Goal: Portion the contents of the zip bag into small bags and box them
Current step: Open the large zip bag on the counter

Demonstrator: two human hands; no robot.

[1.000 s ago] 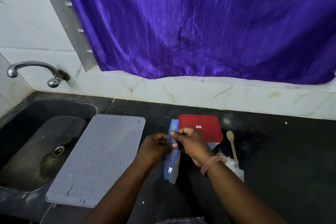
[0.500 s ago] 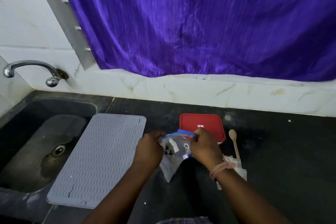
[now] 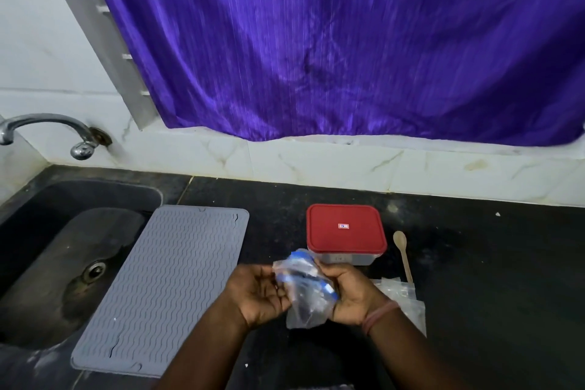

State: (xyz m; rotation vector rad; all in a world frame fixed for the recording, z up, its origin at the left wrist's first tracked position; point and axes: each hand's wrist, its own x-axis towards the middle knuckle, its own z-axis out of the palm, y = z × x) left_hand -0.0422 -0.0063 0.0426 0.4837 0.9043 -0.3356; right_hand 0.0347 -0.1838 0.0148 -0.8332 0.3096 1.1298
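A clear zip bag [image 3: 304,291] with a blue zip strip hangs between my two hands just above the black counter, its mouth pulled apart. My left hand [image 3: 258,293] grips its left edge and my right hand [image 3: 351,291] grips the right edge by the blue strip. Dark contents show dimly inside; I cannot tell what they are. Behind the bag stands a clear box with a red lid [image 3: 345,229], lid on. A wooden spoon [image 3: 402,254] lies right of the box. Small clear bags [image 3: 403,301] lie flat on the counter beside my right wrist.
A grey ribbed mat [image 3: 164,285] lies left of my hands, next to the dark sink [image 3: 57,266] with its tap [image 3: 47,128]. A purple curtain [image 3: 348,41] hangs over the white tiled wall behind. Black counter [image 3: 493,279] stretches to the right.
The zip bag was held edge-on and shut a second ago; my hands have since pulled its mouth apart. The camera has tilted slightly.
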